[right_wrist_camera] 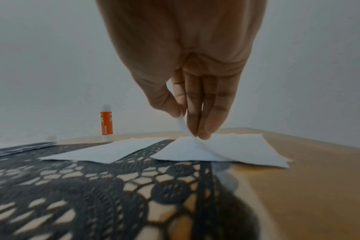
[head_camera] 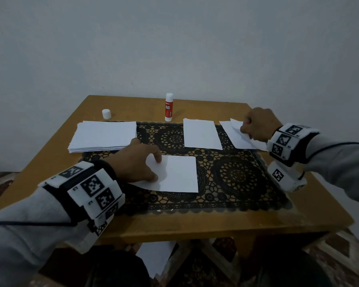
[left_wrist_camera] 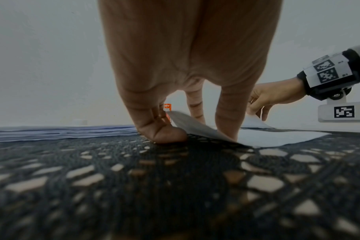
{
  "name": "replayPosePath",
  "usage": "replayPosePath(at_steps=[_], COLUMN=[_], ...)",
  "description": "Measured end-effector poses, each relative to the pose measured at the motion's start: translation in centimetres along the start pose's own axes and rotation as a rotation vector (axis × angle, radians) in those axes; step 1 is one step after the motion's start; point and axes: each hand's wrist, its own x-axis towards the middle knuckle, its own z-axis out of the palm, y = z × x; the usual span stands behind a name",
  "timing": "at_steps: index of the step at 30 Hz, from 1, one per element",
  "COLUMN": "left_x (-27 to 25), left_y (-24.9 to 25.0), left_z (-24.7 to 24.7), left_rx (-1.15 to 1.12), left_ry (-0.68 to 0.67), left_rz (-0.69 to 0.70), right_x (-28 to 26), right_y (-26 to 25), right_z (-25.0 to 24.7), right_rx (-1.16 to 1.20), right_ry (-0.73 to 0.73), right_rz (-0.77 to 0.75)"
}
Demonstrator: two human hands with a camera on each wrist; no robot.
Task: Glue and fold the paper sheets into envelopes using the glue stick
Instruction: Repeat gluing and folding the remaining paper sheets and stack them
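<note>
A white sheet [head_camera: 178,175] lies on the black lace mat in front of me. My left hand [head_camera: 155,168] pinches its left edge: the thumb [left_wrist_camera: 166,133] sits under the raised edge and the fingers lie on top. At the table's right, my right hand [head_camera: 246,131] pinches a lifted corner of another sheet [right_wrist_camera: 247,147] between thumb and fingers [right_wrist_camera: 203,126]. The red-and-white glue stick [head_camera: 169,107] stands upright and uncapped at the back, far from both hands. Its white cap [head_camera: 106,113] sits at the back left.
A stack of white sheets [head_camera: 104,135] lies at the left of the lace mat [head_camera: 236,177]. One more sheet [head_camera: 201,134] lies between the stack and my right hand. The wooden table [head_camera: 195,224] stands against a plain wall. A paper [head_camera: 155,257] shows below its front edge.
</note>
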Motion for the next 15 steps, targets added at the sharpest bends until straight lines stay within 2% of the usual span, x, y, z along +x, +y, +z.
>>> replayPosePath(at_steps=[8,12,15], left_x=[0.1,0.0,-0.1], left_y=[0.1,0.2,0.2], left_z=[0.2,0.3,0.2], left_rx=[-0.001,-0.007,-0.048], left_ry=[0.045,0.098,0.183], left_rz=[-0.034,-0.062,-0.041], right_x=[-0.3,-1.6,-3.2], right_y=[1.1,0.5,-1.7], right_z=[-2.3,-3.3,-4.6], right_rx=[-0.008,0.104,0.186], right_ry=[0.202,0.329,0.313], right_rz=[-0.093,-0.227,-0.287])
